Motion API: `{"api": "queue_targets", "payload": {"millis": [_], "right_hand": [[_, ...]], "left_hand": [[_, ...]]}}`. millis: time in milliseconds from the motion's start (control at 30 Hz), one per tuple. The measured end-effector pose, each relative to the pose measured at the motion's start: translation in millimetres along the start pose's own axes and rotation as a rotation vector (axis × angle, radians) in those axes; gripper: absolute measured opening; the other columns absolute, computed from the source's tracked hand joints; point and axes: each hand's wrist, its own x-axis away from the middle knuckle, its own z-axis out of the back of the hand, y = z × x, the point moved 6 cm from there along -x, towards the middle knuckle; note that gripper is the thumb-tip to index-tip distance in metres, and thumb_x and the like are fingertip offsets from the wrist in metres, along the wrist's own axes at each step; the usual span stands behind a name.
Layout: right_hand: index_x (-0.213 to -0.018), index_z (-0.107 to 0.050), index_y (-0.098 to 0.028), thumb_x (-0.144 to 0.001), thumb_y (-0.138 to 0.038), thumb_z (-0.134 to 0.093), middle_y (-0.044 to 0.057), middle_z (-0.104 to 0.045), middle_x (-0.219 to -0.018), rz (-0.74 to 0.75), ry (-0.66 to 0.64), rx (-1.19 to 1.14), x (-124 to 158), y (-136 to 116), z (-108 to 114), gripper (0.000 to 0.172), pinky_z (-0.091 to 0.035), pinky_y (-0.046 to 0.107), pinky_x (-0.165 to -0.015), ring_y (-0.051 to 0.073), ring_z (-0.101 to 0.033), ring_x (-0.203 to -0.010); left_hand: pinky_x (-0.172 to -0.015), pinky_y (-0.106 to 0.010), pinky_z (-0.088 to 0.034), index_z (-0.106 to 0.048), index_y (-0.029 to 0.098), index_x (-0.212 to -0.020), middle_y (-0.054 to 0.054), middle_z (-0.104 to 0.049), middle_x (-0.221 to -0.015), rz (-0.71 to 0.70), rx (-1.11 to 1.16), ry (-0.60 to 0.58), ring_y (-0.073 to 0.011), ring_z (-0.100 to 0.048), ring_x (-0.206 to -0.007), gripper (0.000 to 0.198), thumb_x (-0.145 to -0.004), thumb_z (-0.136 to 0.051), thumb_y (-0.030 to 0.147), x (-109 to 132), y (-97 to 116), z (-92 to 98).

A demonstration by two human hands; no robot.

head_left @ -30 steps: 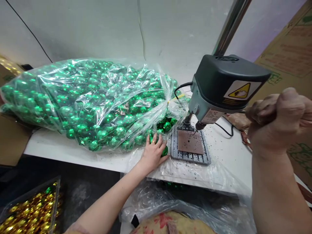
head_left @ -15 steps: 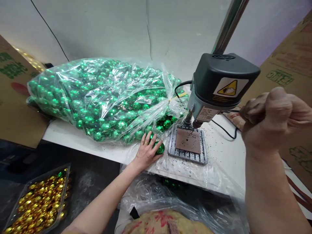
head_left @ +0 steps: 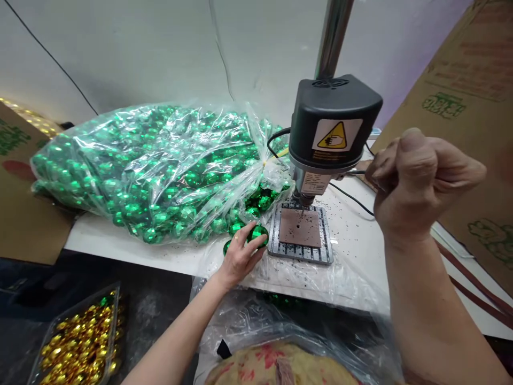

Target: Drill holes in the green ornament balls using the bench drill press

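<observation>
My left hand (head_left: 237,262) has its thumb and fingers closed round a shiny green faceted ball (head_left: 259,233), just left of the drill press base (head_left: 272,250). More green balls lie behind and beside these fingers, at the mouth of a clear plastic bag (head_left: 160,176). At the right, my right hand (head_left: 420,182) is a fist round the lever (head_left: 356,172) of a small bench drill press (head_left: 328,117); the grip itself is hidden. Under the drill chuck, a brown square plate (head_left: 292,230) with a small dark hole rests on the slotted base.
Dark shavings are scattered over the white table (head_left: 344,235). A clear tub (head_left: 114,321) of gold balls stands lower left. Cardboard boxes flank the table at left (head_left: 36,224) and right (head_left: 452,144). Clear plastic sheeting (head_left: 240,315) drapes over the front edge.
My left fingers have gone from resting spread over the ball to gripping it, slightly raised. My right fist stays on the lever. The whole view has shifted a little.
</observation>
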Motion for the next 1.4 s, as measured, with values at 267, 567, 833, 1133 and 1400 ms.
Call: {"api": "queue_targets", "payload": {"millis": [267,567,833,1133,1400], "right_hand": [[-0.049,-0.052,-0.018,-0.089,-0.026,-0.062,-0.005,-0.043,-0.044,-0.026,-0.057,-0.093,0,3,-1,0.042,-0.025,0.027,-0.044,0.004,-0.041,-0.042],[-0.051,-0.050,-0.022,-0.091,-0.041,-0.062,-0.004,-0.042,-0.046,-0.077,-0.121,0.004,-1,0,-3,0.046,-0.031,0.028,-0.045,0.006,-0.039,-0.043],[-0.050,-0.049,-0.020,-0.089,-0.038,-0.065,-0.007,-0.041,-0.044,-0.065,-0.085,-0.109,-1,0,-6,0.046,-0.030,0.027,-0.046,0.004,-0.037,-0.041],[-0.051,-0.049,-0.021,-0.091,-0.031,-0.062,-0.007,-0.041,-0.046,-0.038,-0.103,-0.124,0,1,-6,0.043,-0.031,0.029,-0.049,0.004,-0.035,-0.042],[-0.050,-0.050,-0.020,-0.090,-0.025,-0.062,-0.007,-0.040,-0.045,-0.027,-0.071,-0.180,-1,0,-7,0.042,-0.028,0.028,-0.047,0.003,-0.035,-0.040]], "left_hand": [[-0.067,-0.025,-0.057,-0.057,0.023,-0.126,-0.007,-0.065,-0.113,0.803,1.062,0.037,-0.0166,-0.067,-0.088,0.044,-0.090,-0.065,0.047,-36,5,-62.9],[-0.047,-0.019,-0.042,-0.054,0.024,-0.130,-0.002,-0.062,-0.089,0.928,1.176,-0.078,-0.0101,-0.059,-0.061,0.044,-0.093,-0.060,0.047,-52,-16,-95.3],[-0.053,-0.020,-0.044,-0.057,0.023,-0.125,-0.003,-0.065,-0.096,0.717,0.938,-0.146,-0.0093,-0.055,-0.064,0.054,-0.086,-0.069,0.057,-56,-24,-97.8],[-0.079,-0.027,-0.052,-0.058,0.020,-0.121,-0.007,-0.069,-0.107,0.624,0.841,-0.126,-0.0173,-0.065,-0.094,0.050,-0.085,-0.072,0.051,-62,-26,-112.7],[-0.079,-0.029,-0.053,-0.063,0.020,-0.120,-0.006,-0.072,-0.105,0.550,0.687,-0.087,-0.0178,-0.067,-0.089,0.045,-0.084,-0.074,0.045,-62,-24,-111.1]]}}
